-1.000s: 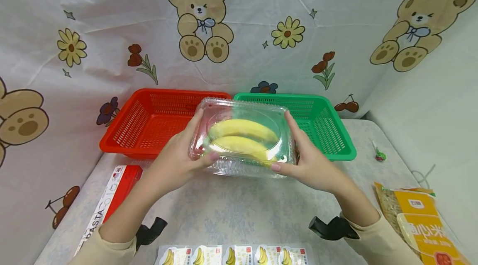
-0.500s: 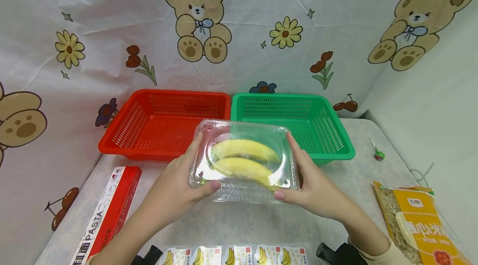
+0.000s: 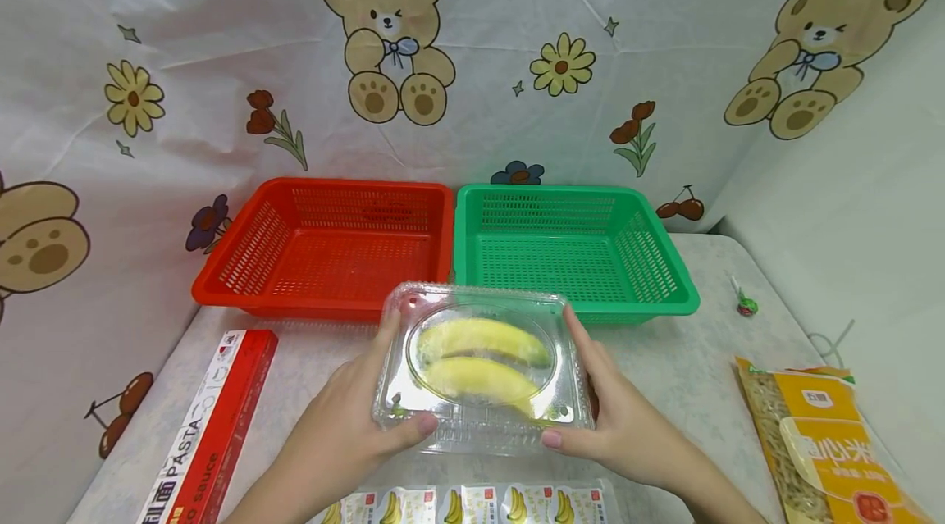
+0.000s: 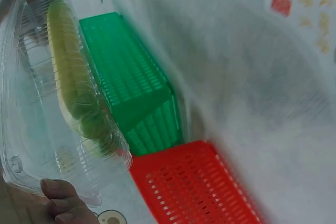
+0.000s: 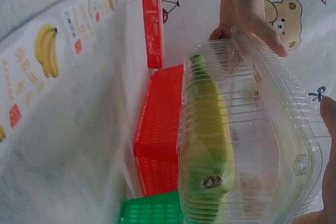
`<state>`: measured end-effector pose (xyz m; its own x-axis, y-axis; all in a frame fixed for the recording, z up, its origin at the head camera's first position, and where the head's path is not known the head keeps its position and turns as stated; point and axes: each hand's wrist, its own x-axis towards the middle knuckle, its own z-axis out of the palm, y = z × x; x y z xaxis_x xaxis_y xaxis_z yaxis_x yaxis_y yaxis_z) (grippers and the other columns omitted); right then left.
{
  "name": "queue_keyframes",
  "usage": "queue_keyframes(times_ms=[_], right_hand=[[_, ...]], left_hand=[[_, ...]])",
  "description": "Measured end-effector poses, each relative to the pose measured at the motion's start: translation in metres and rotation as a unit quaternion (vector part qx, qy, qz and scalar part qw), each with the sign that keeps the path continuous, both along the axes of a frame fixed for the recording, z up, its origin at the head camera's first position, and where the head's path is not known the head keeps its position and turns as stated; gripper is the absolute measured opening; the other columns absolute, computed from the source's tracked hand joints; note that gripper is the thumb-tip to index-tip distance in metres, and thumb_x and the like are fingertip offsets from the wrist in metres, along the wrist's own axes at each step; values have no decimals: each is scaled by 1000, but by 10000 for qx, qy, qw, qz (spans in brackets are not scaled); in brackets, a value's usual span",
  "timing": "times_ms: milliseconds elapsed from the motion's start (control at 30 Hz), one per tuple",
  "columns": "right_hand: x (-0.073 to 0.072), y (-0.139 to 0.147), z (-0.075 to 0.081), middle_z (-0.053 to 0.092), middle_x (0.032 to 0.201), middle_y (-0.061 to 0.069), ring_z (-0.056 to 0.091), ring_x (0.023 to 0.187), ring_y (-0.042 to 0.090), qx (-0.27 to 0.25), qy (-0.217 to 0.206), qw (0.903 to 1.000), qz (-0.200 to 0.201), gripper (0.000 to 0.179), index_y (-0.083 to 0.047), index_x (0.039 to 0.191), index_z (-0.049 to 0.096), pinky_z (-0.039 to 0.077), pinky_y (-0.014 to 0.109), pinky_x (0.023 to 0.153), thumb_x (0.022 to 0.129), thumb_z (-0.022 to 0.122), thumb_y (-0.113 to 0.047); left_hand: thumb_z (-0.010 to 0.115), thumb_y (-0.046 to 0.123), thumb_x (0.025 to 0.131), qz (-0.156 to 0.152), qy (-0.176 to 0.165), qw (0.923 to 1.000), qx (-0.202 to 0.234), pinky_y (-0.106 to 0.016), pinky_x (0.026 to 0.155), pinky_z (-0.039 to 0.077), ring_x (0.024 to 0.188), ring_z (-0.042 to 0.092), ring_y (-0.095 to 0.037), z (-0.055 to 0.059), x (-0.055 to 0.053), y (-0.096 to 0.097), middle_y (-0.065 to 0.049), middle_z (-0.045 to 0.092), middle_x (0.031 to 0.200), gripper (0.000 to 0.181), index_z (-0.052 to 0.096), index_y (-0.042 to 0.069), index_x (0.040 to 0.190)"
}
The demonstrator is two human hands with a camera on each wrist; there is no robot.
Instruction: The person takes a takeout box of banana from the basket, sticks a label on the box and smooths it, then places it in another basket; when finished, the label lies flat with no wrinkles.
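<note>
Presently: one clear, ribbed plastic clamshell box (image 3: 487, 426), two yellow bananas (image 3: 480, 380) inside, nearer me than the red perforated plastic basket (image 3: 354, 262) and green perforated plastic basket (image 3: 546, 266). Left hand (image 3: 365, 405), right hand (image 3: 616, 409): gripping opposite ends. Handling: I should squeeze evenly and lightly, box level.

The head view looks forward and down over the pale grey worktop (image 3: 687, 360), while both wrist views, much nearer, share from opposite ends the clear rectangular plastic box (image 5: 257, 135).
</note>
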<state>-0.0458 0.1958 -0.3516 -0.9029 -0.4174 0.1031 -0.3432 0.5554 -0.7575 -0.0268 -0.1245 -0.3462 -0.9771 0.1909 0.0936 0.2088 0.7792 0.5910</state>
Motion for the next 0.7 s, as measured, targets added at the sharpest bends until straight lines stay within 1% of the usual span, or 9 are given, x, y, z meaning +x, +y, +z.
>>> queue_keyframes(times_ms=[100, 133, 167, 233, 333, 433, 500, 600, 700], right_hand=[[4, 1, -5, 13, 163, 14, 30, 141, 28, -61, -29, 10000, 25, 125, -27, 161, -4, 36, 31, 111, 75, 87, -36], [5, 1, -7, 13, 163, 13, 29, 143, 30, -92, -62, 9999, 29, 125, -28, 161, -3, 34, 34, 112, 75, 87, -35], [6, 1, -8, 14, 163, 13, 30, 142, 29, -83, -67, 9999, 22, 125, -28, 161, -3, 35, 33, 112, 75, 87, -35], [8, 1, -12, 17, 162, 12, 34, 139, 27, -42, -38, 10000, 9, 125, -27, 161, -2, 39, 38, 110, 74, 87, -36], [10, 1, -18, 27, 158, 9, 38, 135, 21, 62, 79, 9999, 13, 125, -25, 161, -2, 43, 40, 106, 74, 87, -37], [12, 1, -25, 34, 153, 7, 40, 131, 14, 87, 149, 9998, 23, 126, -24, 161, -1, 46, 38, 103, 73, 88, -38], [13, 1, -29, 39, 146, 7, 44, 121, 10, -34, 116, 9999, 79, 125, -23, 161, -1, 47, 30, 97, 74, 87, -37], [13, 1, -33, 39, 145, 9, 45, 118, 9, -140, -17, 9998, 121, 123, -23, 161, -1, 47, 26, 95, 75, 86, -36], [13, -1, -37, 40, 142, 13, 48, 113, 13, -164, -190, 9996, 121, 122, -24, 161, -2, 50, 27, 90, 77, 85, -38]], left_hand=[[66, 75, 76, 42, -195, 9998, 17, -68, 93, 46, 132, 51, -36, -6, 6, 0, -4, 40, 157, 113, -1, 38, 159], [66, 75, 76, 53, -258, 9997, 18, -68, 93, 46, 133, 51, -36, -8, 7, 0, -4, 40, 158, 113, -1, 38, 159], [67, 74, 76, 62, -316, 9995, 25, -67, 93, 47, 132, 52, -35, -10, 9, 0, -4, 41, 157, 113, -1, 38, 159], [68, 73, 76, 84, -398, 9992, 49, -65, 94, 47, 132, 52, -35, -13, 10, 0, -5, 43, 155, 113, 0, 38, 159], [67, 74, 76, 103, -511, 9986, 47, -64, 94, 48, 130, 53, -34, -17, 12, 0, -8, 50, 149, 112, 1, 39, 159], [66, 76, 75, 102, -599, 9981, 21, -63, 96, 47, 129, 54, -34, -21, 13, 0, -10, 53, 146, 112, 1, 39, 159], [65, 78, 74, 104, -674, 9977, -8, -62, 98, 47, 130, 53, -35, -24, 13, 0, -10, 52, 146, 113, 1, 40, 159], [65, 79, 74, 95, -722, 9973, -25, -62, 99, 46, 131, 52, -35, -28, 13, -1, -10, 51, 147, 113, 1, 40, 159], [64, 79, 75, 65, -696, 9975, -76, -62, 99, 46, 130, 53, -35, -33, 12, -2, -10, 50, 148, 113, 2, 38, 159]])
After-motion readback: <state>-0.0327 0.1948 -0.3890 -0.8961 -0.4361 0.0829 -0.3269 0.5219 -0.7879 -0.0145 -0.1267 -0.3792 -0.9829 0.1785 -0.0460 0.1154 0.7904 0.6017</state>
